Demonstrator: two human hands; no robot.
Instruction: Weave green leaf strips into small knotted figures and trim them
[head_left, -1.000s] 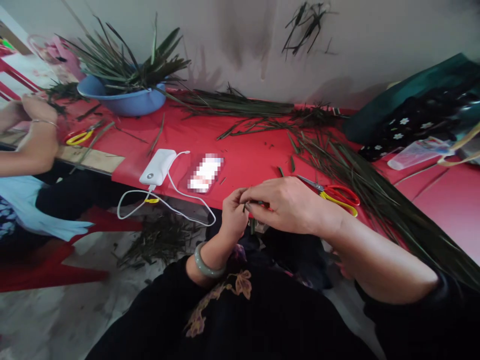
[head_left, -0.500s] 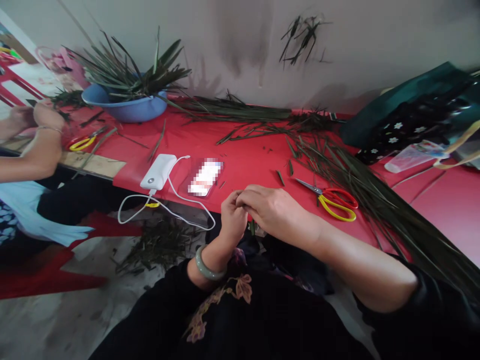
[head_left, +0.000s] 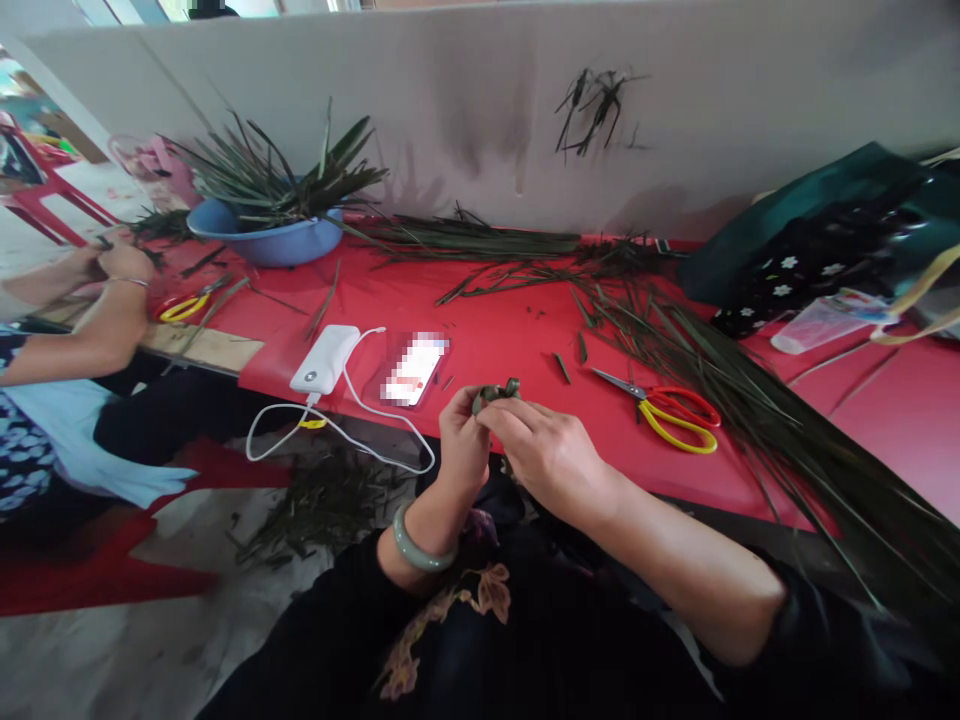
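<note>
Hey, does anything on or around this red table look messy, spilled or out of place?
Yes. Leaf trimmings lie scattered on the floor below the table edge. The power bank sits at that edge, its white cable drooping over it. Both hands pinch a small folded leaf piece.

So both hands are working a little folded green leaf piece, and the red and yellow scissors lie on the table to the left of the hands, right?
Not quite. The head view shows the scissors to the right of the hands. The left hand and right hand do hold the folded leaf piece.
</note>
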